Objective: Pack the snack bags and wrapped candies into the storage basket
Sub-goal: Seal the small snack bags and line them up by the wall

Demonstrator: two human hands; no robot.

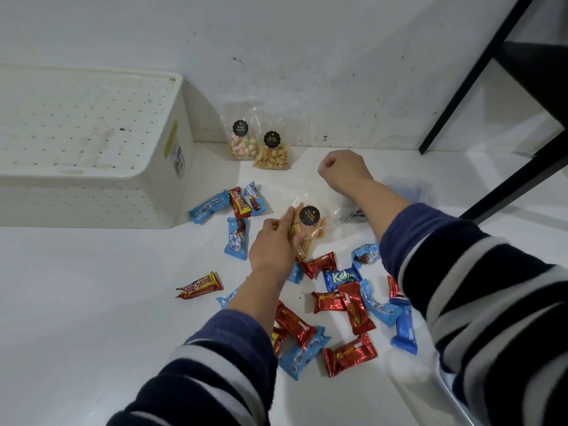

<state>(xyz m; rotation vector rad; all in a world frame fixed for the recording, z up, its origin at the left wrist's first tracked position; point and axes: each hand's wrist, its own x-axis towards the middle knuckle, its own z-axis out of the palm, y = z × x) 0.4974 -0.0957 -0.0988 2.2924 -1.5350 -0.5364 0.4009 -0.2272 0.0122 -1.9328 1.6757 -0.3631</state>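
Note:
A clear bag of yellow snack sticks (pixel 310 224) with a black round label lies on the white floor. My left hand (pixel 273 244) grips its lower end, and my right hand (pixel 345 170) pinches its clear top edge. Two more clear snack bags lean on the wall: pastel sweets (pixel 242 142) and peanuts (pixel 273 155). Several red and blue wrapped candies (pixel 347 305) lie scattered near me, with more wrapped candies (pixel 233 207) beside the basket. The white perforated storage basket (pixel 92 155) stands upside down at the left.
A black metal frame leg (pixel 473 75) slants down at the right. A dark packet (pixel 353 213) and a bluish translucent thing (pixel 408 189) lie under my right forearm. The white wall runs along the back.

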